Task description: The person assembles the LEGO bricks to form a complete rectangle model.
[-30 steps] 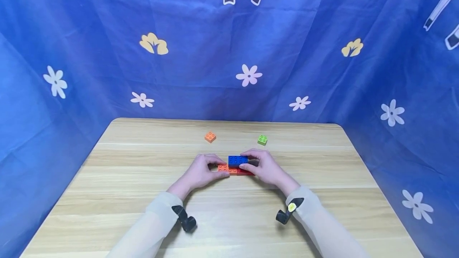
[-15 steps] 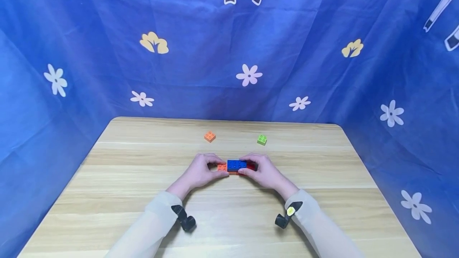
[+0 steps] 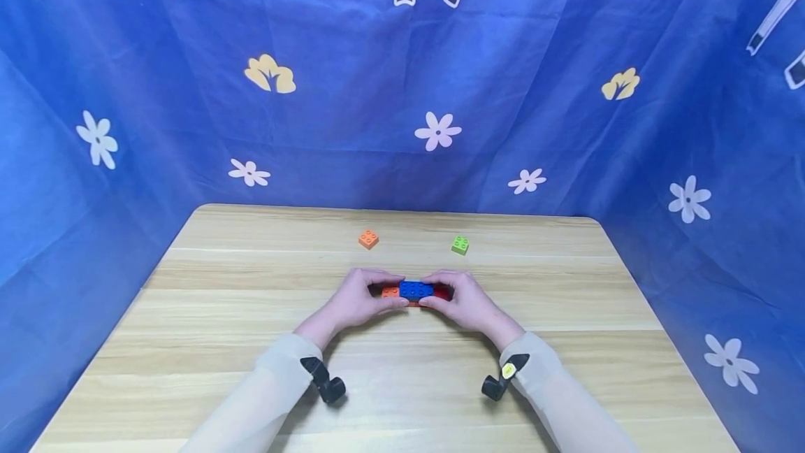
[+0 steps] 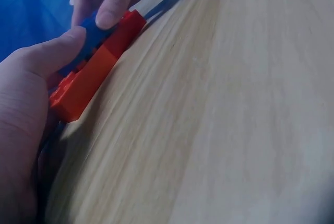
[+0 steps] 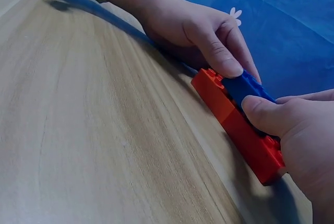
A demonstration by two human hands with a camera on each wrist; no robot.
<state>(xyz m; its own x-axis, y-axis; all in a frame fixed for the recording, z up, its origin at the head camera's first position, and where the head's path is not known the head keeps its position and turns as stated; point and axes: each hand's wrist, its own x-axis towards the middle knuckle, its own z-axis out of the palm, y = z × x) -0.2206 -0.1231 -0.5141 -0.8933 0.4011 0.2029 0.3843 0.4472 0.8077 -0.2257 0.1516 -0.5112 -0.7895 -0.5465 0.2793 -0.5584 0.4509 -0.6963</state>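
A blue toy building brick [image 3: 416,290] lies across the joint of an orange brick [image 3: 390,292] and a red brick [image 5: 258,153], which stand end to end on the table. My left hand [image 3: 349,300] pinches the blue brick's left end between thumb and fingers, above the orange brick. At the other end my right hand [image 3: 464,303] grips the blue brick, over the red one. In the left wrist view both thumbs press the near side of the blue brick [image 4: 94,38]. Whether its underside is fully seated cannot be seen.
Farther back on the wooden table [image 3: 251,264] lie a small orange brick [image 3: 368,239] and a small green brick [image 3: 460,245]. A blue cloth with flowers [image 3: 339,89] hangs behind and at both sides.
The blue brick has come down onto the orange and red bricks with my right hand. My left hand has shifted right, from the orange brick to the blue one.
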